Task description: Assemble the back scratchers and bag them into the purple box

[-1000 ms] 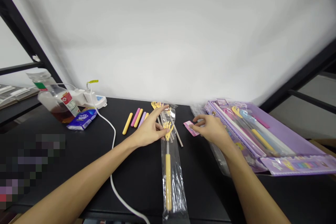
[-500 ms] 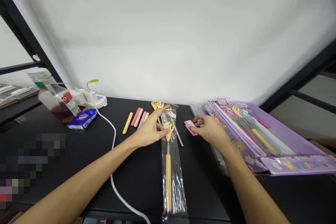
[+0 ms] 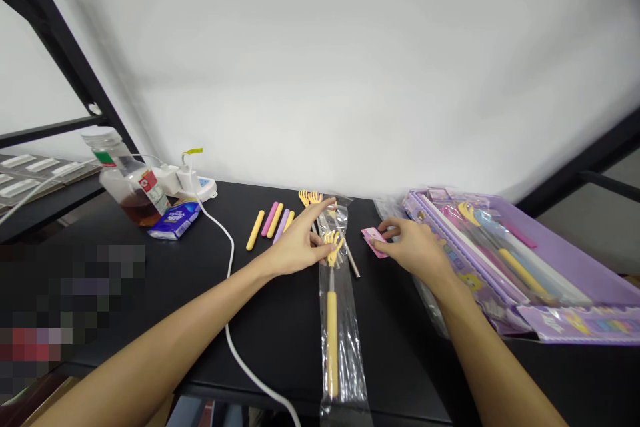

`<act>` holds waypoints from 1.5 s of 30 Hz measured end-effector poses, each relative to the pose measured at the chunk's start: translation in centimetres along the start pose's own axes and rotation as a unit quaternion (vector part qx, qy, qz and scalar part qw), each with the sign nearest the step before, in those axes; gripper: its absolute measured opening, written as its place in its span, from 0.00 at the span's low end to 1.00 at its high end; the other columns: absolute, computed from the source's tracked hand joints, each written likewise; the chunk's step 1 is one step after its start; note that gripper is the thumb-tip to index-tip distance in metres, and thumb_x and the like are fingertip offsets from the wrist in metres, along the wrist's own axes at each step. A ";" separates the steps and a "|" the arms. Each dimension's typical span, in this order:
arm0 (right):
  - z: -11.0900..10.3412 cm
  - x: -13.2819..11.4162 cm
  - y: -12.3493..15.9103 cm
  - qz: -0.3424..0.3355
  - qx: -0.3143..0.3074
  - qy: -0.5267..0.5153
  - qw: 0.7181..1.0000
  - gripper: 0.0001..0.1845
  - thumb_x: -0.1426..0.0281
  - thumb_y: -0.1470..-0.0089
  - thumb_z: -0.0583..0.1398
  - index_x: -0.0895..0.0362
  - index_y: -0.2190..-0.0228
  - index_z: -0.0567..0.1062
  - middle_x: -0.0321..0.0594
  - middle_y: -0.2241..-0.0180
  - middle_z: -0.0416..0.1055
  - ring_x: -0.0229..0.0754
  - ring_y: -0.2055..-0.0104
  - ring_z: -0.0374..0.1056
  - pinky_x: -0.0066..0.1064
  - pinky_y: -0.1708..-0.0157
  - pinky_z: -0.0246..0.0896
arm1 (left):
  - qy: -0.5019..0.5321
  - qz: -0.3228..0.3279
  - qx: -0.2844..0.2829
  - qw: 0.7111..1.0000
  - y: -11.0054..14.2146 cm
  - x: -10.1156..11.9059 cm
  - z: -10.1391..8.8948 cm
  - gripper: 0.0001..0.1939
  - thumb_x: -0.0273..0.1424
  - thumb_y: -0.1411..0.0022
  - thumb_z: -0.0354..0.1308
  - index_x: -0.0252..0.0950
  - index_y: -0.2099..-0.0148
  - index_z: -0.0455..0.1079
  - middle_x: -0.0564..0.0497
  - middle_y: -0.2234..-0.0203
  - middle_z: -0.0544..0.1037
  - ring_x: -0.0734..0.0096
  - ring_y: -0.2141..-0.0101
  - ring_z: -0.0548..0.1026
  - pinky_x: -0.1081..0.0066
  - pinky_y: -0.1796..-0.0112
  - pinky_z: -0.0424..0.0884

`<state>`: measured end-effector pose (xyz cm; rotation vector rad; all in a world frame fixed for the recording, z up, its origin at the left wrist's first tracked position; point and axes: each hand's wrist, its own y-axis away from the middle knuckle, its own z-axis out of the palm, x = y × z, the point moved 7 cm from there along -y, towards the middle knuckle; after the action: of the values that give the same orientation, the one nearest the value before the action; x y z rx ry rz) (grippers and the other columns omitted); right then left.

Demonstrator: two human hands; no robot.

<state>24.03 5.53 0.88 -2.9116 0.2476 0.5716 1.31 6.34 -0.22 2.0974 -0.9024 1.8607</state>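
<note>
Yellow plastic shows through a clear sleeve: a bagged back scratcher (image 3: 332,320) is laid lengthwise on the black table (image 3: 280,320), its claw head at 12 o'clock and its handle toward 6. The left hand (image 3: 300,247) is rested just at 9 o'clock of the claw, fingers spread and extended, the thumb touching the claw end of the bag without a closed grip. At 3 o'clock of the claw, a small pink card (image 3: 374,241) is pinched at its edge by the fingertips of the right hand (image 3: 415,247). A row of coloured handle sleeves (image 3: 273,221) is seen at 10 o'clock of the left hand. A purple display box (image 3: 505,260) is set at 3 o'clock, a bottle (image 3: 127,180) and white cable (image 3: 227,280) at 9.
</note>
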 end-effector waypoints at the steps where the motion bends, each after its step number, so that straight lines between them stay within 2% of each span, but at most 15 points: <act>1: -0.1 0.0 0.0 -0.001 0.004 0.002 1.000 0.12 0.60 0.54 0.65 0.50 0.65 0.79 0.36 0.65 0.83 0.53 0.60 0.76 0.36 0.70 0.56 | 0.001 -0.001 0.000 1.000 0.0 0.0 0.0 0.44 0.25 0.40 0.63 0.56 0.28 0.50 0.40 0.28 0.47 0.79 0.72 0.79 0.72 0.73 0.80; 6: -1.1 -0.2 0.2 -0.009 0.068 0.009 0.998 0.13 0.56 0.54 0.66 0.48 0.67 0.79 0.36 0.65 0.82 0.56 0.61 0.76 0.39 0.68 0.60 | -0.004 0.002 0.002 1.000 -0.1 0.2 -0.1 0.44 0.26 0.40 0.63 0.56 0.28 0.50 0.40 0.28 0.47 0.81 0.73 0.78 0.73 0.73 0.80; 11: -1.8 -0.4 0.2 -0.041 0.125 -0.068 0.989 0.14 0.61 0.57 0.67 0.51 0.65 0.79 0.38 0.64 0.81 0.53 0.60 0.78 0.41 0.60 0.67 | -0.007 0.009 0.005 1.000 -0.2 0.2 -0.1 0.45 0.26 0.40 0.63 0.57 0.28 0.49 0.41 0.28 0.47 0.79 0.71 0.79 0.72 0.72 0.81; 14: -1.6 -0.6 0.0 -0.051 0.115 -0.155 0.980 0.14 0.66 0.57 0.67 0.54 0.64 0.79 0.39 0.66 0.81 0.48 0.67 0.78 0.37 0.64 0.70 | -0.005 0.011 0.001 1.000 -0.2 0.0 0.0 0.44 0.26 0.40 0.64 0.55 0.28 0.50 0.40 0.29 0.49 0.79 0.72 0.79 0.73 0.73 0.80; 16: -1.4 -0.7 0.0 -0.052 0.100 -0.229 0.967 0.15 0.66 0.56 0.67 0.55 0.63 0.79 0.39 0.69 0.80 0.47 0.70 0.78 0.35 0.67 0.72 | -0.005 0.011 0.001 1.000 -0.2 0.0 0.0 0.43 0.26 0.40 0.64 0.54 0.28 0.51 0.40 0.29 0.50 0.79 0.72 0.79 0.74 0.73 0.80; 20: -1.3 -1.2 0.2 -0.062 0.100 -0.346 0.931 0.21 0.61 0.54 0.70 0.55 0.58 0.79 0.40 0.71 0.79 0.49 0.68 0.79 0.36 0.67 0.75 | 0.009 0.010 -0.005 1.000 -0.2 -0.1 0.2 0.44 0.27 0.40 0.64 0.56 0.28 0.50 0.40 0.29 0.48 0.80 0.73 0.79 0.74 0.74 0.80; 23: -1.2 -2.1 0.6 -0.090 0.098 -0.392 0.910 0.19 0.60 0.49 0.68 0.56 0.58 0.79 0.42 0.69 0.81 0.49 0.66 0.79 0.38 0.66 0.76 | 0.008 0.011 -0.005 1.000 -0.2 0.0 0.2 0.46 0.27 0.40 0.64 0.56 0.27 0.48 0.38 0.28 0.46 0.81 0.74 0.78 0.73 0.74 0.79; 27: -1.5 -4.8 2.0 -0.211 0.128 -0.351 0.903 0.13 0.63 0.41 0.63 0.53 0.55 0.80 0.42 0.56 0.81 0.47 0.56 0.78 0.39 0.53 0.75 | 0.001 0.010 -0.011 1.000 -0.1 0.5 0.4 0.50 0.28 0.42 0.66 0.56 0.26 0.44 0.37 0.29 0.50 0.81 0.75 0.77 0.73 0.74 0.77; 30: -1.5 -6.6 3.2 -0.285 0.158 -0.276 0.904 0.11 0.67 0.38 0.61 0.51 0.54 0.79 0.40 0.56 0.80 0.46 0.56 0.78 0.40 0.52 0.73 | 0.016 -0.005 -0.030 0.999 0.1 0.8 0.9 0.50 0.30 0.42 0.67 0.53 0.26 0.42 0.36 0.33 0.59 0.79 0.74 0.77 0.75 0.76 0.74; 33: -1.5 -7.2 3.3 -0.309 0.177 -0.246 0.901 0.09 0.69 0.38 0.60 0.51 0.56 0.77 0.40 0.58 0.79 0.45 0.57 0.77 0.40 0.52 0.73 | 0.032 -0.021 -0.050 0.998 0.3 0.8 1.4 0.52 0.31 0.41 0.66 0.52 0.25 0.39 0.37 0.38 0.66 0.76 0.74 0.77 0.76 0.77 0.72; 35: -1.7 -7.2 2.8 -0.305 0.184 -0.247 0.901 0.08 0.69 0.38 0.60 0.51 0.57 0.77 0.40 0.59 0.79 0.45 0.57 0.77 0.40 0.53 0.73 | 0.041 -0.022 -0.056 0.997 0.4 0.8 1.5 0.53 0.32 0.41 0.66 0.53 0.25 0.36 0.36 0.37 0.64 0.76 0.74 0.77 0.75 0.77 0.72; 40: -2.7 -7.6 1.2 -0.307 0.183 -0.232 0.905 0.06 0.68 0.39 0.61 0.51 0.59 0.76 0.40 0.60 0.78 0.45 0.58 0.77 0.39 0.54 0.72 | 0.047 0.000 -0.037 0.998 0.4 1.1 0.9 0.53 0.33 0.41 0.68 0.60 0.26 0.37 0.36 0.28 0.43 0.80 0.76 0.75 0.74 0.79 0.72; 45: -2.9 -7.6 0.4 -0.285 0.194 -0.237 0.908 0.06 0.67 0.39 0.62 0.51 0.59 0.76 0.39 0.60 0.78 0.45 0.58 0.77 0.38 0.54 0.70 | 0.050 0.012 -0.040 0.998 0.4 1.5 0.6 0.54 0.30 0.41 0.67 0.64 0.27 0.36 0.37 0.28 0.42 0.83 0.77 0.74 0.75 0.80 0.71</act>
<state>18.09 5.59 6.38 -2.2083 -0.4807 0.9525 1.65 5.24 0.99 1.9374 -0.9668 1.8895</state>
